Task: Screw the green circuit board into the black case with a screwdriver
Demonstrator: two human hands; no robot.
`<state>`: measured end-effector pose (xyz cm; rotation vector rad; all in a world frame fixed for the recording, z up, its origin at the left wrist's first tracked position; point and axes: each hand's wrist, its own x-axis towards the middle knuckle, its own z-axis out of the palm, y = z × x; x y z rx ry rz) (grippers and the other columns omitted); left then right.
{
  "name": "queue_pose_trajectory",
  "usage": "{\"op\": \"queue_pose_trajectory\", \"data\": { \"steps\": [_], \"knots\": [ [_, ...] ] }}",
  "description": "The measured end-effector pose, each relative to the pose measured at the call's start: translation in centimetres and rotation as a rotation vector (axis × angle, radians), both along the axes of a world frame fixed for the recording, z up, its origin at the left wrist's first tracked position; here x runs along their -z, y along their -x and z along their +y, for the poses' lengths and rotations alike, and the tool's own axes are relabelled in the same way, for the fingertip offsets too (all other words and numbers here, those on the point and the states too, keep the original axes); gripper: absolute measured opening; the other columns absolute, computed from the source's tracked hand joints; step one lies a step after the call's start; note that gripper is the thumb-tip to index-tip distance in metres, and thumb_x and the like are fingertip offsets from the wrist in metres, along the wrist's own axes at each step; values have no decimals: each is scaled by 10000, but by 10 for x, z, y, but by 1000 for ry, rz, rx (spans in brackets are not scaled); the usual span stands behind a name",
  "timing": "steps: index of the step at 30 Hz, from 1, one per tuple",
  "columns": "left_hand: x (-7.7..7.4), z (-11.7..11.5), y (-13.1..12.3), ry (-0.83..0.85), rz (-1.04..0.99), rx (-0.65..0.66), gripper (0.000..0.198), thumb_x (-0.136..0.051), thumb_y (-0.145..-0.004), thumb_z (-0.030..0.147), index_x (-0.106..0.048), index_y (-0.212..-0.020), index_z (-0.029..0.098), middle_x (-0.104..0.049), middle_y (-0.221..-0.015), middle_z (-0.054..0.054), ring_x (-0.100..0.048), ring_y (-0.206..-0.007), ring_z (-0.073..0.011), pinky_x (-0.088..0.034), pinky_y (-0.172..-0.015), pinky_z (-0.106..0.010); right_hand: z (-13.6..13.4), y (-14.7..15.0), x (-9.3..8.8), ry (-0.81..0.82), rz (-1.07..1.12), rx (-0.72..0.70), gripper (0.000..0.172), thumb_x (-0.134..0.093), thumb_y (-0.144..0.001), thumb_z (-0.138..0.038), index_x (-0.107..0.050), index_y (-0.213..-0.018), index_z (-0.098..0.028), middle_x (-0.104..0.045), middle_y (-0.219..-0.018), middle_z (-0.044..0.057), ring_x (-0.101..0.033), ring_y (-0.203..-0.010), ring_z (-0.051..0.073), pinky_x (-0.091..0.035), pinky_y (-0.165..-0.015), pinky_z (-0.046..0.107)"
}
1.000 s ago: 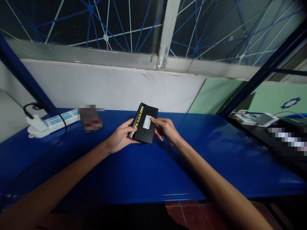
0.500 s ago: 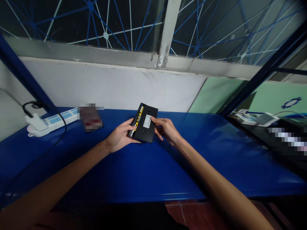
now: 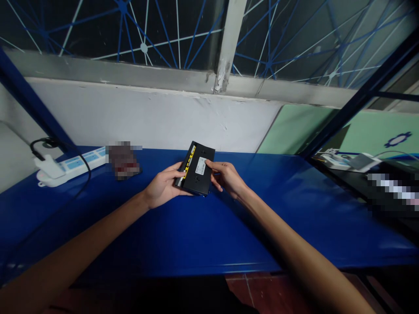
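Observation:
I hold a flat black box [image 3: 197,171] with a white label on its face and a yellow-marked row of ports along its left side. It is tilted up over the blue table [image 3: 203,231], near the table's back. My left hand [image 3: 163,186] grips its left edge, thumb on top and fingers underneath. My right hand [image 3: 227,177] holds its right edge, with the thumb resting by the label.
A white power strip [image 3: 70,168] with a white plug and a black cable lies at the back left. Beside it sits a blurred dark object [image 3: 123,161]. A white wall and window frame run behind the table. At the right, a dark surface carries small devices [image 3: 350,162].
The black box has tipped a little more upright and moved a touch away from me. Both hands keep their grip.

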<state>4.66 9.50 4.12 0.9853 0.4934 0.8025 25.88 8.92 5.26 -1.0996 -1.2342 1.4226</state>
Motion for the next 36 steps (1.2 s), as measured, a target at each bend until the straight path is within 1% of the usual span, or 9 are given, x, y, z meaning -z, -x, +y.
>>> {"op": "queue_pose_trajectory", "data": {
  "steps": [5,10,20,25,30,36],
  "knots": [
    [1,0,0,19,-33,-7,466,-570,-874,191,-540,-1338,160,-664,-1201,-182,-626,-1106,-402,-479,-925,-636,1,-1,1,12,2,3,440,-720,-792,-510,-537,-561,-184,-540,-466,-5,-389,-316,72,-244,-303,231],
    [-1,-1,0,43,-60,-3,445,-557,-876,168,-542,-1320,134,-652,-1229,-194,-619,-1116,-409,-462,-932,-657,2,-1,1,25,4,10,425,-698,-816,-490,-538,-573,-180,-543,-473,-5,-392,-315,71,-244,-303,234],
    [1,-1,0,38,-21,-28,457,-593,-859,182,-549,-1314,160,-656,-1218,-171,-613,-1125,-393,-463,-952,-632,2,1,3,-20,-18,6,434,-675,-846,-481,-517,-563,-192,-530,-455,-12,-393,-318,72,-259,-308,233],
    [1,-1,-1,42,-11,-49,460,-613,-854,175,-545,-1310,171,-655,-1215,-164,-614,-1129,-390,-472,-953,-620,0,2,2,-26,-41,22,439,-669,-857,-473,-510,-555,-198,-516,-437,-14,-395,-314,73,-270,-305,231],
    [0,-2,-1,15,28,-73,531,-668,-822,159,-524,-1334,175,-650,-1216,-169,-620,-1123,-391,-484,-949,-608,-1,3,0,-38,-50,37,422,-688,-847,-471,-527,-573,-193,-542,-459,-11,-409,-316,73,-285,-299,224],
    [2,-3,-1,-20,68,-79,618,-707,-809,171,-485,-1385,208,-626,-1273,-169,-605,-1158,-392,-506,-942,-579,0,2,2,-65,-60,36,414,-702,-834,-489,-540,-593,-194,-562,-472,-11,-410,-315,71,-286,-297,223]
  ]
}}
